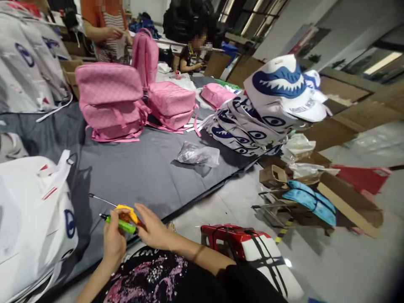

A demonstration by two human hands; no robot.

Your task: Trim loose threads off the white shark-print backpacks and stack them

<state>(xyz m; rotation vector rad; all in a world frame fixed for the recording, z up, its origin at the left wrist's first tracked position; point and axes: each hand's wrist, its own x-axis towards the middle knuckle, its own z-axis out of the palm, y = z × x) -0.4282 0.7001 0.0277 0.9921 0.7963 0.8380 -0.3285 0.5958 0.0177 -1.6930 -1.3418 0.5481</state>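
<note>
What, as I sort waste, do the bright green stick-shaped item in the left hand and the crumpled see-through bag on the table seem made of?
Bright green stick-shaped item: probably smooth, hard plastic, judging by its even, vivid colour.
Crumpled see-through bag: apparently thin plastic film, glossy, with highlights along its wrinkles.

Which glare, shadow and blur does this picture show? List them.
Head view: a white glare spot by the glossy red-and-white strapped object; head view: a soft shadow beneath the crinkled clear plastic bag on the dark grey cloth; head view: the brown cardboard at far right looks blurred.
</note>
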